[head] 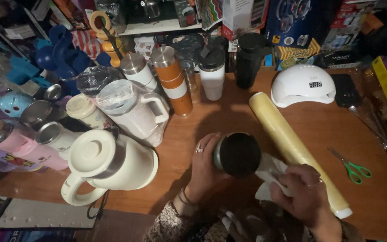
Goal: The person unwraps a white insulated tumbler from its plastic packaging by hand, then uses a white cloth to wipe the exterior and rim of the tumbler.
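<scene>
My left hand [204,168] wraps around a steel tumbler [237,153] with a dark inside, held with its mouth facing the camera above the wooden table [229,112]. My right hand [303,192] presses a white cloth [270,174] against the tumbler's right side. A long roll of clear wrap [287,139] lies diagonally just right of the tumbler, passing under my right hand. There is a ring on a finger of the left hand and bracelets on its wrist.
A cream kettle [108,163] stands at the left, with several mugs, flasks and wrapped tumblers behind it. A white dome lamp [302,84] and a black phone [345,89] sit at the back right. Green-handled scissors [352,168] lie at the right. Boxes crowd the shelves behind.
</scene>
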